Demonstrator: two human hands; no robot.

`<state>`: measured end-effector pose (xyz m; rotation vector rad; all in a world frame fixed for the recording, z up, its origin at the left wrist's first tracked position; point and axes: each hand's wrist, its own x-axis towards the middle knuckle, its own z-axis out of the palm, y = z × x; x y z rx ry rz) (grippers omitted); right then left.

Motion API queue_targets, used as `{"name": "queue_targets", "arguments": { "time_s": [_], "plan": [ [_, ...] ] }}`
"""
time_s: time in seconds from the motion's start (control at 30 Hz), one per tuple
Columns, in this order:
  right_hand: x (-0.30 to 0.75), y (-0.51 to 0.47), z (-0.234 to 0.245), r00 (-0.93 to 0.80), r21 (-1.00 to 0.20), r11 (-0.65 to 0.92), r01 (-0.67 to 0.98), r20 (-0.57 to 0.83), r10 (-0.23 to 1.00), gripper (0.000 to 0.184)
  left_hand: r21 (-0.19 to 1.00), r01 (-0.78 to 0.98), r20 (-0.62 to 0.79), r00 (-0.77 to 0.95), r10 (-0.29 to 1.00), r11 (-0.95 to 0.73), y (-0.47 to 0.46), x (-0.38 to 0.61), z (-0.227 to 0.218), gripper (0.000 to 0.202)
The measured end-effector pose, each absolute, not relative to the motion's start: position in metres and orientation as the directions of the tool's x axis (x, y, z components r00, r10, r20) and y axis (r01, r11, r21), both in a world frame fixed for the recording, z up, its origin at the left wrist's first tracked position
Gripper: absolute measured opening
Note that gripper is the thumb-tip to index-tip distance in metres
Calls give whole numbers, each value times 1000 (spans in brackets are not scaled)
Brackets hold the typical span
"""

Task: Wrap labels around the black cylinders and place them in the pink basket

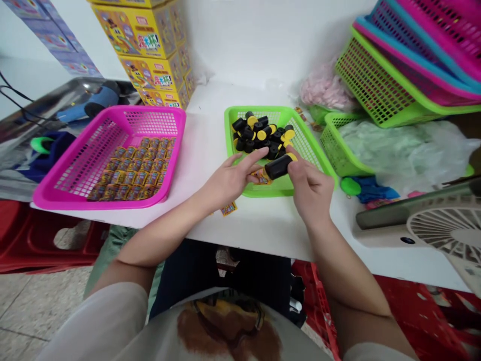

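Observation:
My right hand (310,188) is closed around a black cylinder with a yellow end (280,166), held over the near edge of the green basket (313,150). My left hand (231,178) reaches in from the left, fingers stretched toward the cylinder, with a small printed sticker (260,176) at its fingertips. A pile of several black and yellow cylinders (261,134) lies in the green basket. The pink basket (80,165) to the left holds rows of labelled cylinders (137,168). Another sticker (228,208) lies on the white table (259,225).
Yellow printed boxes (150,50) are stacked at the back. Green, blue and pink baskets (406,60) lean at the back right above a plastic bag (402,145). A white fan (447,235) sits at the right. Red crates (48,240) stand below the table.

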<state>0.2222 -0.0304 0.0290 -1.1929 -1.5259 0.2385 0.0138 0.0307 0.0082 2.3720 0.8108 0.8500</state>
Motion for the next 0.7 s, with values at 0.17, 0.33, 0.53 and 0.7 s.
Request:
{"name": "queue_targets", "arguments": {
  "time_s": [0.17, 0.33, 0.53, 0.7],
  "plan": [
    [225, -25, 25, 134, -713, 470, 521, 612, 780, 50, 654, 354, 445, 535, 718, -669, 31, 14, 11, 55],
    [227, -23, 23, 85, -654, 466, 596, 629, 773, 44, 663, 380, 423, 521, 742, -645, 27, 10, 12, 68],
    [233, -24, 25, -81, -545, 541, 641, 653, 753, 47, 705, 180, 527, 514, 676, -686, 25, 5, 15, 85],
    [236, -22, 24, -178, -513, 648, 564, 690, 701, 42, 709, 53, 589, 503, 632, -703, 26, 5, 13, 97]
  ]
}}
